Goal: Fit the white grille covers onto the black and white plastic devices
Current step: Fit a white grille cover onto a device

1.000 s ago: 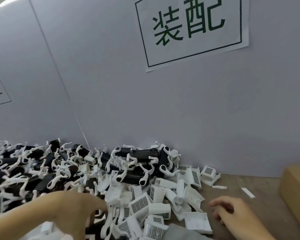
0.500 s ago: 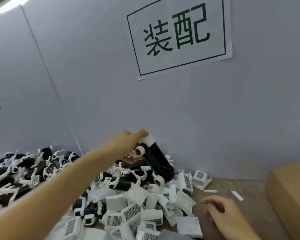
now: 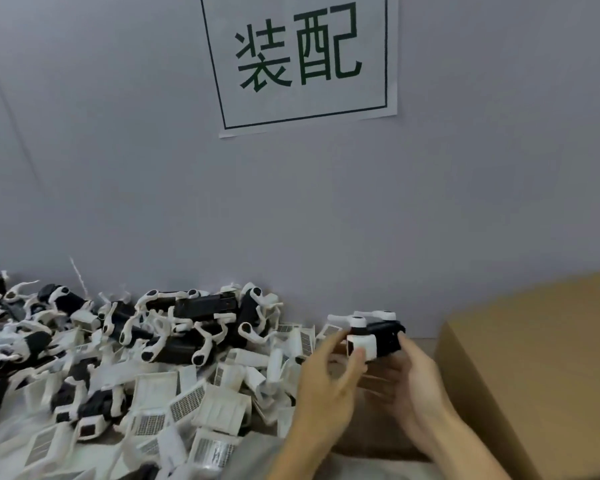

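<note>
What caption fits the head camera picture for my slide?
Both hands, left hand and right hand, hold one black and white device beside a pile of grille covers.

A plain grey partition wall stands behind the brown wooden bench. A white paper sign, black-bordered with green characters, is fixed to it. Lighting is even.
</note>
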